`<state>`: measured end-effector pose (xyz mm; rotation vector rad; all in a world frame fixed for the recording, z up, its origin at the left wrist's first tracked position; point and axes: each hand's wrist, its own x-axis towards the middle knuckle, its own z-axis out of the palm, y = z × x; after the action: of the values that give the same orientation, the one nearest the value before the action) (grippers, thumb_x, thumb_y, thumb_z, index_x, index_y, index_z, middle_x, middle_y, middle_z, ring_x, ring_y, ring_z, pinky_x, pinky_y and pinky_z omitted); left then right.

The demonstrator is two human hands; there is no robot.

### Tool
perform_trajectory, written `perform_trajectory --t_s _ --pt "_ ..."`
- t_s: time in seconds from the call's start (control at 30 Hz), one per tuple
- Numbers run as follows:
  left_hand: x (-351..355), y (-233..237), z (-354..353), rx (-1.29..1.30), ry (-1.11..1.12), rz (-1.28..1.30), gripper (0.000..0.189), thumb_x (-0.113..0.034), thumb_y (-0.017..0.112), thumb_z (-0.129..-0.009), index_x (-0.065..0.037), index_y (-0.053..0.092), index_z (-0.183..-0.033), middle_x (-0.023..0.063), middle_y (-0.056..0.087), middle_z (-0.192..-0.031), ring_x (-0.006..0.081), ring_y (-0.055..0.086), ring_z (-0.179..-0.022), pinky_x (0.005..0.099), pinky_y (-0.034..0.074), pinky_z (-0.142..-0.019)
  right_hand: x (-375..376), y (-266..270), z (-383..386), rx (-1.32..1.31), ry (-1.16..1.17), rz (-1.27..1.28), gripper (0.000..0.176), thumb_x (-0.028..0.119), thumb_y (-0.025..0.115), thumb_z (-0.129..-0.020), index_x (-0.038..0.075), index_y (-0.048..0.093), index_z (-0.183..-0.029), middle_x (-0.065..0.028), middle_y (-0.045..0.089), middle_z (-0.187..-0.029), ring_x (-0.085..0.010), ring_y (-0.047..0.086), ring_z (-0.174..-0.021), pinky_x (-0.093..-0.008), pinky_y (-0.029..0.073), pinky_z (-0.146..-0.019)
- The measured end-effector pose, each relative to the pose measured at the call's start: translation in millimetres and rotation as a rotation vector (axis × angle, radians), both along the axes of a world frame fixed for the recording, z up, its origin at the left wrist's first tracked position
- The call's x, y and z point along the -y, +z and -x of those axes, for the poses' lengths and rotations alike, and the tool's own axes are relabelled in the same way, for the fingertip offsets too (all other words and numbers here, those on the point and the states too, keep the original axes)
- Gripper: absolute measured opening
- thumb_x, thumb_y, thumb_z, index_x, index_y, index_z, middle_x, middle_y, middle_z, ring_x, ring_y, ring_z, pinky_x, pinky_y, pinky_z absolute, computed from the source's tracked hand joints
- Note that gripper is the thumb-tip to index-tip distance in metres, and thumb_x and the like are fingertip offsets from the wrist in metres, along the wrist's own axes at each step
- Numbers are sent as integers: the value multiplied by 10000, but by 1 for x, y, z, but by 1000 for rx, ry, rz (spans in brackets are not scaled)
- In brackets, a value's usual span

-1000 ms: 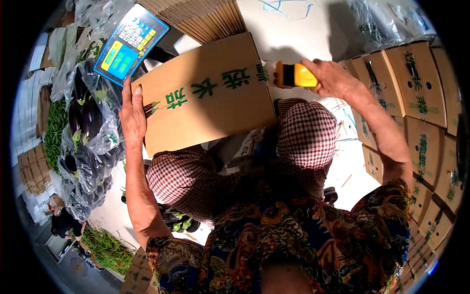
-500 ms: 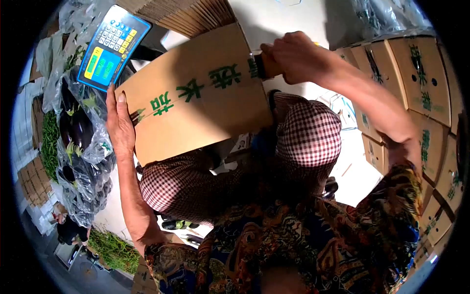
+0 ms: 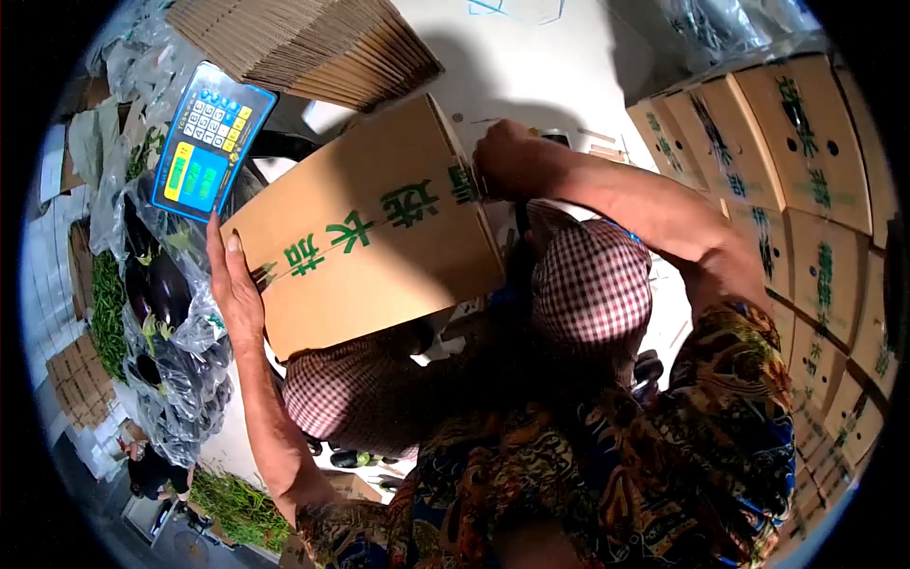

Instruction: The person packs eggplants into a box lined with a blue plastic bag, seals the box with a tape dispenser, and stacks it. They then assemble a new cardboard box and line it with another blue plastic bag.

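Note:
A closed cardboard box (image 3: 379, 247) with green printed characters lies tilted above the person's knees. My left hand (image 3: 237, 289) is against the box's left end, its fingers stretched out and the thumb near the top edge. At the right end of the box is my right hand (image 3: 507, 161), with the fingers curled closed; whatever is in it is hidden. A narrow strip runs along the middle of the box's upper face through the characters.
Folded cardboard (image 3: 313, 47) stands beyond the box, beside a blue-framed scale display (image 3: 210, 142). Bagged eggplants (image 3: 166, 284) lie at the left, green peppers (image 3: 237, 507) lower down. Printed boxes (image 3: 806, 142) are stacked at the right. Another person (image 3: 152, 474) is at the lower left.
My right hand has moved down and left along the box's end, and the dark tool seen in it before is now hidden. The view has shifted, showing more of the folded cardboard.

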<state>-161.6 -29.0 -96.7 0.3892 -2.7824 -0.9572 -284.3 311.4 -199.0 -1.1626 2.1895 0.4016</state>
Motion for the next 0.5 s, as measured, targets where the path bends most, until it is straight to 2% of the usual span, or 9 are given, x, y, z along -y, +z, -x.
perform_trajectory --t_s 0.03,0.1,0.13,0.2,0.3,0.33,0.37,0.43,0.5 --pt "0 0 -1 13 10 -29 512 -344 385 -1004 -35 359 -1411 159 420 -1401 237 413 -1261 327 298 -1053 4 -4 6 64 -105 -65 360 276 623 -807 14 650 -1053 -129 670 -1025 -296 644 -946 -400 513 -836" --pt "0 0 0 41 17 -90 532 -363 391 -999 -28 357 -1412 139 375 -1439 234 343 -1320 336 249 -1086 -47 -21 25 85 -380 118 415 312 613 -808 6 630 -1089 -146 645 -1093 -308 614 -1010 -407 478 -896" --pt "-6 2 1 64 72 -111 537 -366 395 -997 -29 356 -1413 138 372 -1438 235 347 -1316 334 251 -1085 -84 -41 29 100 -319 333 475 336 636 -784 1 603 -1120 -164 622 -1121 -310 584 -1054 -408 453 -922" --pt "-4 -1 1 37 60 -117 539 -370 396 -997 -30 357 -1413 135 373 -1436 234 352 -1310 336 252 -1085 -97 -70 45 222 -550 274 654 428 706 -726 -6 526 -1181 -188 587 -1145 -293 513 -1139 -387 408 -957" --pt "0 -3 0 35 50 -115 537 -378 395 -996 -40 361 -1412 129 384 -1423 229 362 -1298 340 262 -1081 -112 -98 49 295 -884 237 720 487 700 -739 3 479 -1225 -176 569 -1174 -307 479 -1174 -377 391 -971" --pt "-1 -3 0 36 53 -117 537 -381 396 -996 -42 362 -1412 128 385 -1422 228 362 -1297 340 263 -1080 -106 -112 34 -68 -913 147 737 534 679 -760 8 469 -1232 -168 558 -1188 -344 486 -1155 -390 405 -957" --pt "-2 -3 0 38 55 -120 537 -383 396 -995 -44 363 -1411 127 385 -1420 227 363 -1296 341 265 -1079 -99 -106 30 -156 -873 100 708 536 596 -831 63 431 -1332 -158 483 -1282 -330 489 -1165 -425 424 -956" --pt "-5 -1 0 49 80 -123 543 -392 402 -992 -45 366 -1408 135 415 -1392 226 395 -1266 339 287 -1065 -77 -89 22 -198 -994 662 575 434 564 -889 55 452 -1306 -148 467 -1276 -312 502 -1140 -415 440 -934" --pt "-9 1 1 74 121 -158 550 -397 408 -989 -39 367 -1405 141 431 -1375 227 412 -1248 340 296 -1059 -47 -60 6 107 -953 1377 462 350 514 -934 44 462 -1277 -167 465 -1259 -332 503 -1125 -428 445 -925"
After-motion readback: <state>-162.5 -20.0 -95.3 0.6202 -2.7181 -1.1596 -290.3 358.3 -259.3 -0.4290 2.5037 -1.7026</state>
